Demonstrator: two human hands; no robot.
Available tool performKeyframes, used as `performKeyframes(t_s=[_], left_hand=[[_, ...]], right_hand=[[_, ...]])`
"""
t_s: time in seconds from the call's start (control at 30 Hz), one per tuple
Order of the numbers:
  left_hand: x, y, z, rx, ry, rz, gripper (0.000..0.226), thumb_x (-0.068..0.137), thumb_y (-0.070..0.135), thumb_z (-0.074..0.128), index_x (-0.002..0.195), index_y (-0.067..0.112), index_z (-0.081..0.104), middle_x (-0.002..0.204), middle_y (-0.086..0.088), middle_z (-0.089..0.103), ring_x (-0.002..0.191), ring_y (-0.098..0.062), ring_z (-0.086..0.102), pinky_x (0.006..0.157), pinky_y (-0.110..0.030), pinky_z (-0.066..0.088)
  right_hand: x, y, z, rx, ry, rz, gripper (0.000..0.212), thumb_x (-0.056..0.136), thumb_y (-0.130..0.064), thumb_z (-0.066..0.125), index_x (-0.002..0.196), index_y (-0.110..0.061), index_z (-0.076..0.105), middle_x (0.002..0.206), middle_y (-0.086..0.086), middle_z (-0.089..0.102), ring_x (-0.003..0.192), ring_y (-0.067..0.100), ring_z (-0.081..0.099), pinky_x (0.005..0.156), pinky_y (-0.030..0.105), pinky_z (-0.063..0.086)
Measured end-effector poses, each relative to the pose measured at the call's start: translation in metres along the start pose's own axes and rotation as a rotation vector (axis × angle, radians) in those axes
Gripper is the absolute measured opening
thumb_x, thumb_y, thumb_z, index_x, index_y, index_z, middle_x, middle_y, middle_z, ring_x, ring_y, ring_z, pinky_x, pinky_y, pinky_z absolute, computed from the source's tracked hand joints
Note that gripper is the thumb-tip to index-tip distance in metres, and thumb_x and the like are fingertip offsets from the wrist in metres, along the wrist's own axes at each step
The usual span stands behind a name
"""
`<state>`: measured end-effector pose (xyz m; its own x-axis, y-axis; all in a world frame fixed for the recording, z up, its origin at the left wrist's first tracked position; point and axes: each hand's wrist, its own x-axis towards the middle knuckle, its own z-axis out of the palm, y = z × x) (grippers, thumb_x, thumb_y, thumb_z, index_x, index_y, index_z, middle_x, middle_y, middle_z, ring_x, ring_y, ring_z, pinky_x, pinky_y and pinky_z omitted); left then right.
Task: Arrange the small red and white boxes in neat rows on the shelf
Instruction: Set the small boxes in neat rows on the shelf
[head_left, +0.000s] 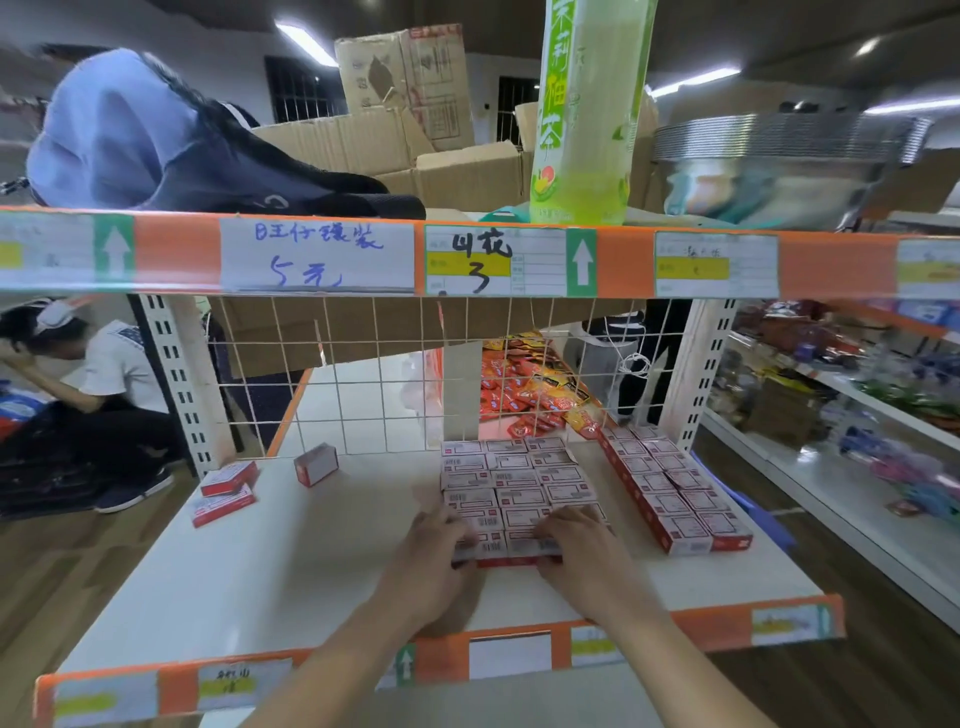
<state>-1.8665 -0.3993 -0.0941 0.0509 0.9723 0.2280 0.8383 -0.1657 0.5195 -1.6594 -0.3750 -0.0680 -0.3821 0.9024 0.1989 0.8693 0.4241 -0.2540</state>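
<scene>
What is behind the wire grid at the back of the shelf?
Behind the wire grid you can see a pile of red and yellow packets and some cardboard. The cardboard hides whatever lies behind it.

Retail shop interior: white metal shelving with orange edge strips (623, 265), handwritten paper price labels (317, 255), stocked neighbouring white shelves of packaged goods (852, 384), brown cardboard cartons (405, 78) stored overhead.

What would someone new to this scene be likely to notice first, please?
Probably the two hands, left hand and right hand, pressed against the front row of a tidy block of red and white boxes in the middle of the white shelf. Next, the tall green drink bottle standing on the upper shelf, and the loose boxes scattered at the left.
</scene>
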Motion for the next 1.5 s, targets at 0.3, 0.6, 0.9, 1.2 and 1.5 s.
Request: performKeyframes(t_s=[0.3, 0.6, 0.9, 1.2, 1.5], left_hand=[[-0.006, 0.009, -0.031, 0.122, -0.105, -0.003, 0.030, 0.083, 0.033, 0.057, 0.112, 0.029, 0.059, 0.122, 0.009, 0.051, 0.114, -0.016, 0.047, 0.093, -0.036, 0.047], [-0.040, -0.026, -0.097, 0.328, -0.200, -0.224, 0.035, 0.090, 0.041, 0.053, 0.121, 0.024, 0.056, 0.125, 0.003, 0.053, 0.116, -0.018, 0.048, 0.095, -0.033, 0.042], [-0.095, -0.115, -0.152, 0.323, -0.051, -0.493, 0.038, 0.084, 0.042, 0.059, 0.119, 0.028, 0.057, 0.122, 0.002, 0.056, 0.113, -0.021, 0.054, 0.092, -0.037, 0.048], [-0.094, -0.196, -0.187, 0.287, 0.047, -0.577, 0.029, 0.081, 0.042, 0.054, 0.106, 0.028, 0.060, 0.107, 0.005, 0.059, 0.107, -0.019, 0.052, 0.085, -0.036, 0.049], [-0.050, -0.223, -0.188, 0.230, 0.111, -0.518, 0.042, 0.077, 0.047, 0.061, 0.109, 0.020, 0.053, 0.108, 0.001, 0.052, 0.108, -0.019, 0.046, 0.083, -0.037, 0.048]], right_hand=[[0.005, -0.019, -0.019, -0.109, -0.161, -0.010, 0.033, 0.088, -0.027, 0.048, 0.120, -0.023, 0.056, 0.124, -0.002, 0.056, 0.122, 0.022, 0.044, 0.097, 0.039, 0.041], [0.030, -0.083, -0.016, -0.165, -0.236, -0.074, 0.026, 0.085, -0.028, 0.051, 0.106, -0.019, 0.064, 0.114, 0.005, 0.064, 0.110, 0.027, 0.059, 0.090, 0.038, 0.049], [0.080, -0.187, 0.032, 0.026, -0.253, -0.296, 0.025, 0.084, -0.032, 0.054, 0.108, -0.027, 0.061, 0.111, -0.004, 0.063, 0.102, 0.021, 0.059, 0.084, 0.031, 0.048], [0.145, -0.265, 0.086, 0.084, -0.271, -0.364, 0.019, 0.084, -0.025, 0.065, 0.103, -0.026, 0.065, 0.111, 0.005, 0.061, 0.108, 0.023, 0.056, 0.070, 0.022, 0.040], [0.208, -0.319, 0.105, 0.095, -0.138, -0.524, 0.039, 0.081, -0.004, 0.062, 0.118, -0.018, 0.060, 0.111, 0.008, 0.061, 0.100, 0.025, 0.059, 0.079, 0.038, 0.054]])
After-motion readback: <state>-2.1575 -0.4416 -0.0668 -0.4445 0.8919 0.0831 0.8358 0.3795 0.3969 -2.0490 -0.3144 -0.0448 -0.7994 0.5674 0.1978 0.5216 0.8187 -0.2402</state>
